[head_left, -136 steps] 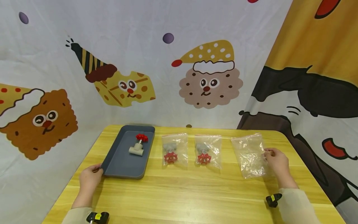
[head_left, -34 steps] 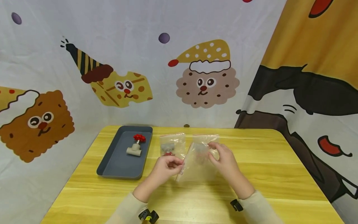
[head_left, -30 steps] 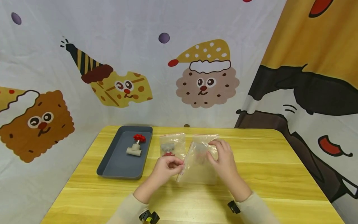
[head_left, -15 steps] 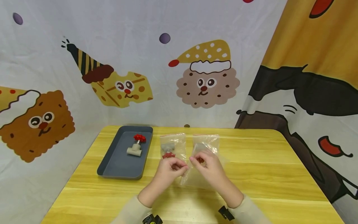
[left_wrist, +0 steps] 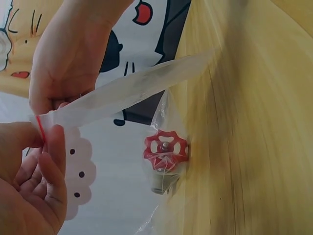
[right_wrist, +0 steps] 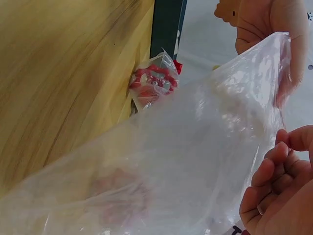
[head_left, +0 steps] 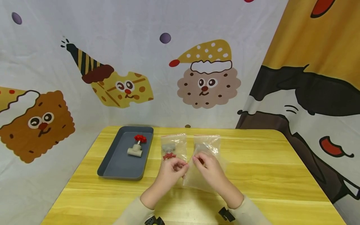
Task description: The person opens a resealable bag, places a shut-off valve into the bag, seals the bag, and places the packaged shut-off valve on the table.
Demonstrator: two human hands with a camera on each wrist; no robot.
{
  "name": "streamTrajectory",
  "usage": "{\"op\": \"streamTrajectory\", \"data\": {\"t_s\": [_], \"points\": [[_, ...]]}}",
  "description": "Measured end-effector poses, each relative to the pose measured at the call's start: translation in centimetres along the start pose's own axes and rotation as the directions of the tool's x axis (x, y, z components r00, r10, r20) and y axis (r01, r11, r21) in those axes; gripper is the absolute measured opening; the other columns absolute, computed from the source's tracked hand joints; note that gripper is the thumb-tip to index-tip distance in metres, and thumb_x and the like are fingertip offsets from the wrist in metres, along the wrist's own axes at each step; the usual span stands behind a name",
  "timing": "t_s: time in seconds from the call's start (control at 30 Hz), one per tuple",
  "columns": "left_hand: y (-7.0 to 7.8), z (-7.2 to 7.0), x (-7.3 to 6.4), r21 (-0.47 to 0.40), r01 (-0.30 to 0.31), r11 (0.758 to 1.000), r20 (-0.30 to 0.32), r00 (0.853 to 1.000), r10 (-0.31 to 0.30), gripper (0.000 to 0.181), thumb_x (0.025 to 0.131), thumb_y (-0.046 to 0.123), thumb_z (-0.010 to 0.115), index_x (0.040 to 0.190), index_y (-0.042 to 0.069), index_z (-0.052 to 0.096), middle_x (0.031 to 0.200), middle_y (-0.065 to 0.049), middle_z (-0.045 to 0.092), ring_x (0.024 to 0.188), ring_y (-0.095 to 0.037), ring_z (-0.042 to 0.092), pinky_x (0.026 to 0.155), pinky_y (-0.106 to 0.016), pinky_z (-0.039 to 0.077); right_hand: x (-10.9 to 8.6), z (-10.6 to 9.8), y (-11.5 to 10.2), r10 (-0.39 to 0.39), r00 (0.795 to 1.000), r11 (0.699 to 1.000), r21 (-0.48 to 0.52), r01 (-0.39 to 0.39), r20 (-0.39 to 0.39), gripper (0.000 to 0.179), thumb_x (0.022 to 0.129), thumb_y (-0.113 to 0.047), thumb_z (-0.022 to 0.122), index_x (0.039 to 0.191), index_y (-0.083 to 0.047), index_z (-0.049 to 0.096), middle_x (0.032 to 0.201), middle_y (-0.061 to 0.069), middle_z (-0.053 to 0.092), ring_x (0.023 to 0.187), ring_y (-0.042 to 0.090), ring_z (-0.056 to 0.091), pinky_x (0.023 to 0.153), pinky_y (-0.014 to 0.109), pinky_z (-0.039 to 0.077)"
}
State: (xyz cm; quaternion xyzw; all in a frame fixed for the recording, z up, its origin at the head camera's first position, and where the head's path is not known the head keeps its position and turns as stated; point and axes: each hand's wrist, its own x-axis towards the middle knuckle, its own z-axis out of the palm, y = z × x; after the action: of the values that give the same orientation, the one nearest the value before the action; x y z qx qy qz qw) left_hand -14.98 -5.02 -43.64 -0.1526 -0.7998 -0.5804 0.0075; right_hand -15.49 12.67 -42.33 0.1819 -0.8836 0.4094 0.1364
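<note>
A clear zip bag [head_left: 197, 181] hangs above the table, its red-striped mouth edge turned left. My left hand [head_left: 170, 172] pinches that edge between thumb and fingers. Close beside it, my right hand [head_left: 208, 167] pinches the same edge. Through the film nothing shows inside the held bag; a blurred red shape seen through it in the right wrist view is a handwheel behind. Behind the hands lies a bagged valve [head_left: 169, 151] with a red handwheel. A second bag [head_left: 209, 140] is mostly covered by the held bag and right hand.
At the left stands a grey tray [head_left: 118, 168] with one unbagged beige tee valve [head_left: 136, 150] with a red handwheel in it. Everything sits on a wooden table [head_left: 258, 175]. A printed cloth [head_left: 132, 37] hangs behind the table's far edge.
The bag has come from the table's right side to the middle; my left hand has left the tray for its edge. Within the last second my right hand moved left onto that edge.
</note>
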Motion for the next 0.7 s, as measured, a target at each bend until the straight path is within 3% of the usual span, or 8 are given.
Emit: {"op": "streamTrajectory", "data": {"t_s": [0.17, 0.3, 0.43, 0.57, 0.7], "points": [[0.0, -0.2, 0.0, -0.029, 0.028, 0.999, -0.081, 0.996, -0.030, 0.006, 0.085, 0.008, 0.069, 0.080, 0.008, 0.068, 0.069, -0.005, 0.065, 0.050, -0.009, 0.060, 0.045, -0.021, 0.047, 0.0, -0.3, 0.3, 0.046, 0.999, 0.999, -0.018, -0.046, -0.014, 0.022, 0.089, -0.010, 0.060, 0.070, -0.018, 0.055, 0.064, -0.011, 0.044, 0.061, 0.007, 0.042, 0.054, 0.019, 0.039], [0.3, -1.0, 0.0, -0.073, 0.094, 0.993, -0.181, 0.978, -0.106, 0.006, 0.082, 0.001, 0.068, 0.078, 0.004, 0.065, 0.068, -0.008, 0.062, 0.049, -0.016, 0.061, 0.045, -0.025, 0.049, 0.0, -1.1, 0.9, 0.116, 0.991, 0.992, -0.045, -0.119, -0.067, 0.020, 0.082, -0.007, 0.060, 0.066, -0.017, 0.055, 0.063, -0.008, 0.046, 0.061, 0.009, 0.043, 0.054, 0.020, 0.038], [-0.1, -2.0, 0.1, -0.044, 0.125, 0.991, -0.234, 0.963, -0.132, 0.006, 0.079, 0.001, 0.070, 0.077, 0.005, 0.065, 0.068, -0.007, 0.062, 0.050, -0.016, 0.060, 0.046, -0.022, 0.048, 0.2, -2.5, 1.7, 0.060, 0.992, 0.984, -0.160, -0.078, -0.115, 0.017, 0.075, -0.006, 0.061, 0.063, -0.017, 0.055, 0.061, -0.007, 0.047, 0.060, 0.009, 0.041, 0.053, 0.020, 0.036], [-0.8, -2.2, 0.1, 0.086, 0.108, 0.990, -0.212, 0.973, -0.088, 0.008, 0.076, 0.004, 0.070, 0.080, 0.009, 0.065, 0.070, -0.002, 0.062, 0.057, -0.010, 0.057, 0.051, -0.022, 0.048, 0.5, -3.2, 1.9, -0.081, 0.988, 0.956, -0.292, 0.039, -0.133, 0.019, 0.071, -0.006, 0.063, 0.060, -0.019, 0.054, 0.058, -0.011, 0.045, 0.058, 0.006, 0.039, 0.052, 0.020, 0.033], [-0.8, -1.7, 0.1, 0.253, 0.041, 0.967, -0.102, 0.995, -0.015, 0.038, 0.072, 0.001, 0.068, 0.107, 0.013, 0.061, 0.091, 0.001, 0.060, 0.074, -0.012, 0.058, 0.065, -0.027, 0.052, 0.7, -2.9, 1.3, -0.160, 0.981, 0.941, -0.317, 0.119, -0.107, 0.021, 0.070, -0.007, 0.065, 0.059, -0.020, 0.053, 0.057, -0.013, 0.043, 0.058, 0.005, 0.038, 0.055, 0.020, 0.034]]}}
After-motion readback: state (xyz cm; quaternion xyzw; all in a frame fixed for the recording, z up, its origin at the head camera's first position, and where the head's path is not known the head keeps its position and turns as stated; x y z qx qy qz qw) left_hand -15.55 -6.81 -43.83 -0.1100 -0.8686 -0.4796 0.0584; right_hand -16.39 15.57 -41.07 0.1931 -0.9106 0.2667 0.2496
